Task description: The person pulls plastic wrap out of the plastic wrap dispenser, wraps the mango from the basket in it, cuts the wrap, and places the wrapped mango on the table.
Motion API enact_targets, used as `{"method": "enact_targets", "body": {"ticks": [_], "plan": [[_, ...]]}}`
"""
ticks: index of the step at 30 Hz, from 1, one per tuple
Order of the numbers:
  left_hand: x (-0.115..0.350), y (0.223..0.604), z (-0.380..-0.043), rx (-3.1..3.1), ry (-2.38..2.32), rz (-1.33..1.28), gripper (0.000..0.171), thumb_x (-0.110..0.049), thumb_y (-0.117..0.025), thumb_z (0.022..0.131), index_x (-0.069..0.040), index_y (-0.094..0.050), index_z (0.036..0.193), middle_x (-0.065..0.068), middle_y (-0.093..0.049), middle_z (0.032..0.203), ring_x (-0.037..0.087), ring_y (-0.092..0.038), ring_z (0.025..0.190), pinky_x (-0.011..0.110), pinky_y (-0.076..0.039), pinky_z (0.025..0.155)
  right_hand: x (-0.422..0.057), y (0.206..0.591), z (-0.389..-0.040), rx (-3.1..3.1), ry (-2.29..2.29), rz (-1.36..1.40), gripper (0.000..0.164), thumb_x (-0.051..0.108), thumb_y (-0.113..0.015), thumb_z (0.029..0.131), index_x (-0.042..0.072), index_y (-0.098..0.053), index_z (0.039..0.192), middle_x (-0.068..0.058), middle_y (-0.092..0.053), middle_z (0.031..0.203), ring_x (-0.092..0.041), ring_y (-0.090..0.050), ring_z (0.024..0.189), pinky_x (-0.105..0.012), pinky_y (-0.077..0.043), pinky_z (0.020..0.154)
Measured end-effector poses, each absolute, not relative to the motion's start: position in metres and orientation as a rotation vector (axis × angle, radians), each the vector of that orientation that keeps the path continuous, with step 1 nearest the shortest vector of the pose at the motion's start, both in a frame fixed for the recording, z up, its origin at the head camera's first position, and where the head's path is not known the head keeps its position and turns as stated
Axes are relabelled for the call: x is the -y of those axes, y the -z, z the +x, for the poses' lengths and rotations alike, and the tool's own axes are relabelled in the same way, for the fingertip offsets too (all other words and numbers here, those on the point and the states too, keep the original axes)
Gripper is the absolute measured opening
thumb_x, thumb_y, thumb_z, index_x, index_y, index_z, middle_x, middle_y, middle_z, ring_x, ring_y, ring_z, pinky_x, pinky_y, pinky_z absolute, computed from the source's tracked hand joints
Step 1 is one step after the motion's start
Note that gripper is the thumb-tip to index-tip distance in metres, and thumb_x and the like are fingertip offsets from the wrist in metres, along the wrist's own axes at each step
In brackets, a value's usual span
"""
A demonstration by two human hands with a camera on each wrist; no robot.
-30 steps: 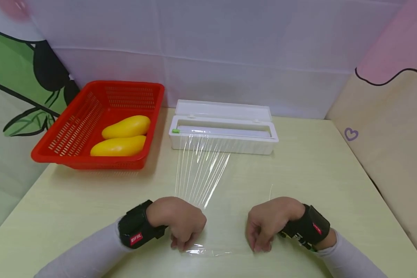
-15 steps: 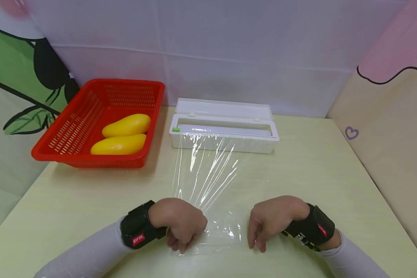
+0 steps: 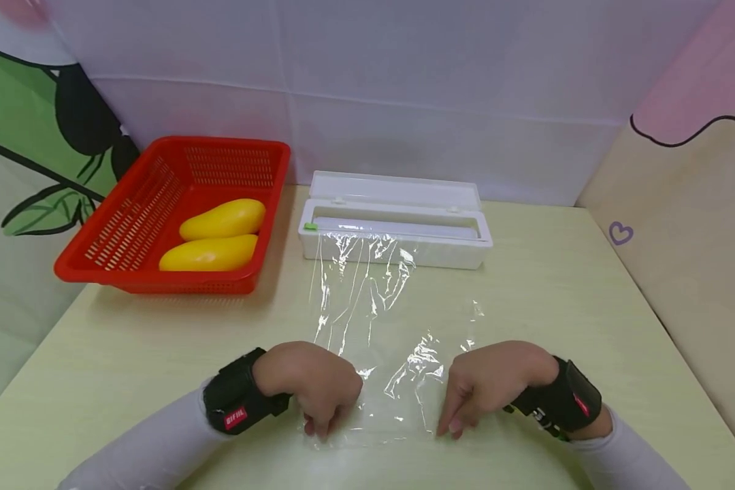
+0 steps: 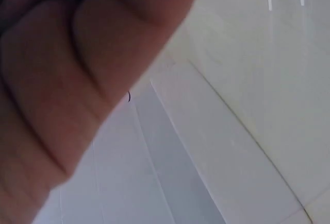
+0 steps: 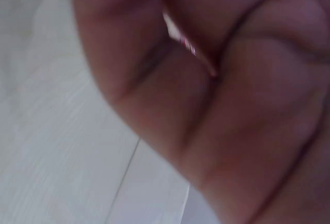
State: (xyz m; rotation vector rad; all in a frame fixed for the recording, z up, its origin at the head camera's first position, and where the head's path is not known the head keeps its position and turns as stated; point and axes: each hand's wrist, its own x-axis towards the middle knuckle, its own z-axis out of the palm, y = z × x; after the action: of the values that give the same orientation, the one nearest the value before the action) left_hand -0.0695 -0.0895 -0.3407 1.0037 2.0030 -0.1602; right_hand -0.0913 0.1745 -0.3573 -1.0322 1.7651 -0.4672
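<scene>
1. Film [image 3: 398, 395] that ran in taut pleats a second ago now lies slack and crinkled, its glints spread across toward the right hand [image 3: 496, 381], whose wrist has shifted slightly outward.
2. Between the two hands, the film's near edge lies low over the table [image 3: 588, 327]; the rest stretches away from them to the box [image 3: 453, 253].
3. Left hand [image 3: 315, 384]: fingers curled down, pinching the film near its near left corner.
4. On the other side, the right hand's thumb and finger meet, pinching the near right part.
5. Straight beyond both hands, the box has its lid [image 3: 398, 189] folded back, the roll [image 3: 398, 227] inside and a green slider [image 3: 310, 226] at its left end.
6. Beyond and left of the left hand, a red basket [image 3: 122, 275] holds two yellow fruits [image 3: 223, 220] side by side.
</scene>
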Motion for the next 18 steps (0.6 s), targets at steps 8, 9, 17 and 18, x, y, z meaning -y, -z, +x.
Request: {"method": "enact_targets", "body": {"ticks": [8,9,17,18], "plan": [[0.106,0.319,-0.080,-2.099,-0.102,1.148,0.024,-0.008,-0.075,0.085,-0.016,-0.070,0.063,-0.013,-0.053,0.055,0.004,-0.046,0.054,0.019,-0.039,0.052,-0.177,0.357,-0.098,-1.720,0.616,-1.210,0.020,0.014,-0.066,0.096,0.013,-0.077,0.112,0.013,-0.074,0.096,0.009,-0.060,0.081,-0.017,-0.053,0.072],[0.109,0.315,-0.082,-2.119,-0.170,1.162,0.022,-0.009,-0.075,0.086,-0.016,-0.069,0.066,-0.014,-0.053,0.057,0.004,-0.047,0.056,0.018,-0.041,0.055,-0.178,0.358,-0.100,-1.730,0.658,-1.235,0.017,0.014,-0.066,0.095,0.013,-0.078,0.107,0.014,-0.073,0.093,0.008,-0.059,0.078,-0.017,-0.052,0.070],[0.140,0.279,-0.098,-2.608,-0.578,1.286,0.004,-0.013,-0.078,0.087,-0.014,-0.075,0.090,-0.009,-0.066,0.079,0.008,-0.056,0.072,0.023,-0.052,0.069,-0.179,0.361,-0.105,-1.902,0.926,-1.242,0.017,0.018,-0.070,0.094,0.012,-0.068,0.078,0.016,-0.050,0.065,0.005,-0.042,0.058,-0.013,-0.036,0.053],[0.145,0.275,-0.101,-2.715,-0.607,1.300,0.007,-0.012,-0.078,0.086,-0.013,-0.075,0.092,-0.007,-0.068,0.081,0.009,-0.058,0.073,0.024,-0.053,0.070,-0.179,0.361,-0.106,-1.928,0.939,-1.243,0.018,0.020,-0.070,0.094,0.013,-0.067,0.078,0.017,-0.049,0.066,0.005,-0.042,0.058,-0.013,-0.036,0.053]]}}
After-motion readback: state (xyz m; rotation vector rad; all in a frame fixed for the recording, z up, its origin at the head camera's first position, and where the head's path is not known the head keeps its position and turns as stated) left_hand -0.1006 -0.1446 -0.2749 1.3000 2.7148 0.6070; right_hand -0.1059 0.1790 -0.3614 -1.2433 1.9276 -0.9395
